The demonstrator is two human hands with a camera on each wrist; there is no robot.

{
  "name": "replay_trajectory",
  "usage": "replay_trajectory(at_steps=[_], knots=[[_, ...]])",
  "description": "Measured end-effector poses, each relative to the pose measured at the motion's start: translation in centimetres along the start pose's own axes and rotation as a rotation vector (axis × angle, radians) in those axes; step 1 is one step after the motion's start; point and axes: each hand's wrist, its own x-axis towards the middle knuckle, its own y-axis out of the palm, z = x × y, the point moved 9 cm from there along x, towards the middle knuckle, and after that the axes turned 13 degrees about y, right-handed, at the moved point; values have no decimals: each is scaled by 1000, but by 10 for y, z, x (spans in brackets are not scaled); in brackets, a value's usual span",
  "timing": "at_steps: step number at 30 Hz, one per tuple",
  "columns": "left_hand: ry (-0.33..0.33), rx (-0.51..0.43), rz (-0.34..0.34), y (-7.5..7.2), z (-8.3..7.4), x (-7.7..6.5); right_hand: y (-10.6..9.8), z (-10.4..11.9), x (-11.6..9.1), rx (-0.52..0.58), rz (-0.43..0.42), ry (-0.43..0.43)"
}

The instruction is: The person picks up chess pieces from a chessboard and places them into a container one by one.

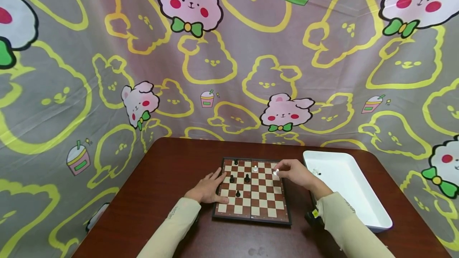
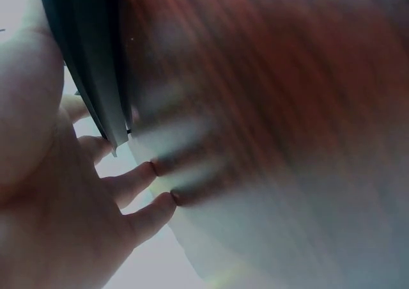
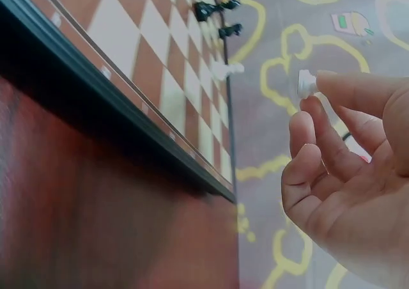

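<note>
A brown-and-cream chessboard (image 1: 263, 195) with a dark rim lies on the table. Along its left side rests my left hand (image 1: 207, 186), fingers spread and thumb over the near-left squares; from the left wrist its fingertips (image 2: 167, 203) touch the tabletop beside the dark board edge (image 2: 96, 65). Between thumb and fingertips my right hand (image 1: 295, 173) pinches a white chess piece (image 3: 307, 84), held above the board's far right. A white chess piece (image 1: 255, 169) stands near the far middle. Several black pieces stand on the left half, among them a black chess piece (image 1: 247, 178).
To the right of the board sits a white tray (image 1: 353, 186) with a few small pieces (image 1: 316, 172) at its left side. A dark object with a yellow patch (image 1: 315, 213) lies by my right wrist. Patterned cloth (image 1: 215, 90) hangs behind the wooden table (image 1: 172, 162).
</note>
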Motion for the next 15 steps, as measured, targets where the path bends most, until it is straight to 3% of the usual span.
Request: replay_trajectory(at_steps=[15], knots=[[6, 4, -3, 1, 1, 0, -67, -31, -13, 52, -80, 51]])
